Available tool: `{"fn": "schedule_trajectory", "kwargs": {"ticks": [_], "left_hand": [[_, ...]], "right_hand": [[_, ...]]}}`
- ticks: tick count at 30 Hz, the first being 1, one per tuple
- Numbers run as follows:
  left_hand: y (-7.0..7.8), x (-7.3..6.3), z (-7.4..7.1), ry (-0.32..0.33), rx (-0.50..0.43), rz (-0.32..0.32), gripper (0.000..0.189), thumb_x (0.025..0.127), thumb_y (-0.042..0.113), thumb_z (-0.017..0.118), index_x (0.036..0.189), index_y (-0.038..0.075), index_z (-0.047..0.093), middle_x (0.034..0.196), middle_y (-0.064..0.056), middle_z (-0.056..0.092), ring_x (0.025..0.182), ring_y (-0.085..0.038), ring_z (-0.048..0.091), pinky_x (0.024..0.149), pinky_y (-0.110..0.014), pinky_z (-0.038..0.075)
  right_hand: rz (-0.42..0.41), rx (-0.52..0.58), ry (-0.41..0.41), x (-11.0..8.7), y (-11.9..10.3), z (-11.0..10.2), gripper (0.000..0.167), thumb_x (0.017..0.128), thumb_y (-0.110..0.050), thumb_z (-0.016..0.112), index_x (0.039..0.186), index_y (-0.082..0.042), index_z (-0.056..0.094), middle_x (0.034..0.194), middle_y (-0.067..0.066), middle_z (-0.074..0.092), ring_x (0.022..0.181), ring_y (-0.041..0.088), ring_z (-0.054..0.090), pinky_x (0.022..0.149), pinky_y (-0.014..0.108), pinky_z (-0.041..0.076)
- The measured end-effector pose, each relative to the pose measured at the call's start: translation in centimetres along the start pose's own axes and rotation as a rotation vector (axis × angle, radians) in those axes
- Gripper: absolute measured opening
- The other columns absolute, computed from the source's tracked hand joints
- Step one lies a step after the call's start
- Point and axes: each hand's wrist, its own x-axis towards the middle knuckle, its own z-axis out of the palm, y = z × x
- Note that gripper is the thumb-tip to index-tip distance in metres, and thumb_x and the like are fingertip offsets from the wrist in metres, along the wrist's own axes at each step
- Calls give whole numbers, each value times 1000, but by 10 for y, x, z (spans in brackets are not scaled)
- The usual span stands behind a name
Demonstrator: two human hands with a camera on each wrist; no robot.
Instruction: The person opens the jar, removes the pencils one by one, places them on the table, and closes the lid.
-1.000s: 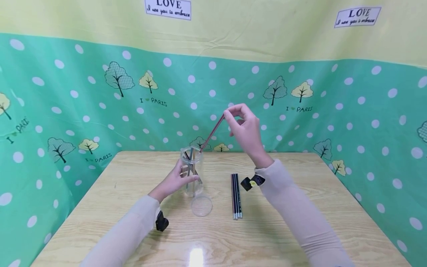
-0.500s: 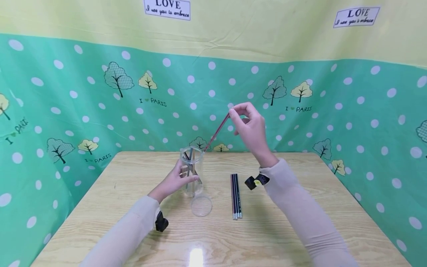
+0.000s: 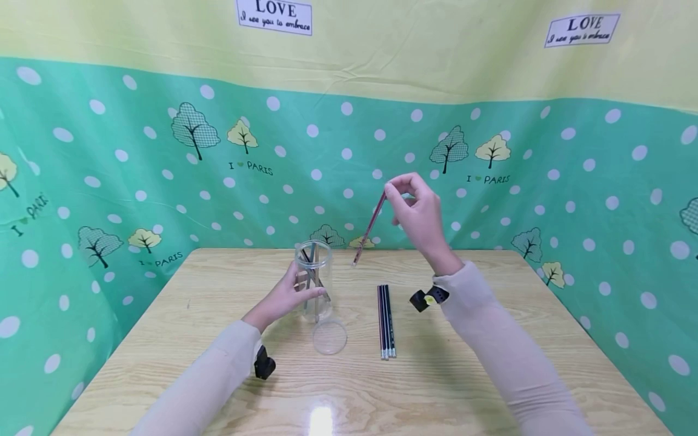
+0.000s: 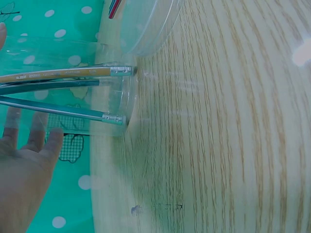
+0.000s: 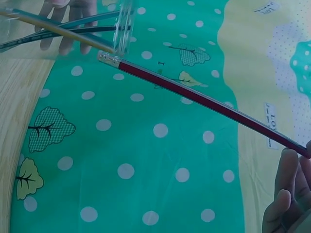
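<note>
My left hand point(image 3: 283, 300) grips a clear plastic jar point(image 3: 326, 284) standing upright on the table, thumb across its front. Inside lean several pencils, among them a yellow-brown pencil point(image 4: 63, 74) and a green pencil point(image 4: 53, 109), their eraser ends at the jar's bottom. My right hand point(image 3: 417, 209) is raised to the right of the jar and pinches a dark red pencil point(image 3: 371, 227) by its upper end. That pencil slants down to the left in the air, its metal-banded eraser end point(image 5: 109, 58) lowest, outside the jar.
A round clear lid point(image 3: 329, 336) lies just in front of the jar on the wooden table point(image 3: 463, 375). Right of it, several dark pencils point(image 3: 386, 321) lie side by side, eraser ends toward me. A green and yellow curtain point(image 3: 349, 139) hangs behind the table.
My right hand has moved right with the red pencil, whose lower end has gone from the jar's rim to open air beside it. The left hand and jar stay put.
</note>
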Motion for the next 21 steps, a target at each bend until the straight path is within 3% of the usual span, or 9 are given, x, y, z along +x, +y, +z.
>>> {"fn": "schedule_trajectory", "kwargs": {"ticks": [10,21], "left_hand": [[0,1,-1,-4,5,-1,83,90,30,77,152,25,22,155,-17,32,139,-48,35,109,-59,35],[-3,2,-1,-3,3,-8,79,90,31,78,149,24,26,154,-18,34,140,-47,35,109,-60,35]], "right_hand": [[47,-96,-29,-7,-5,-11,19,102,-12,58,112,4,62,94,20,66,50,31,55,47,26,51],[106,-181,-68,-9,42,-27,30,101,-35,60,112,-7,64,88,7,68,52,30,58,50,36,54]]}}
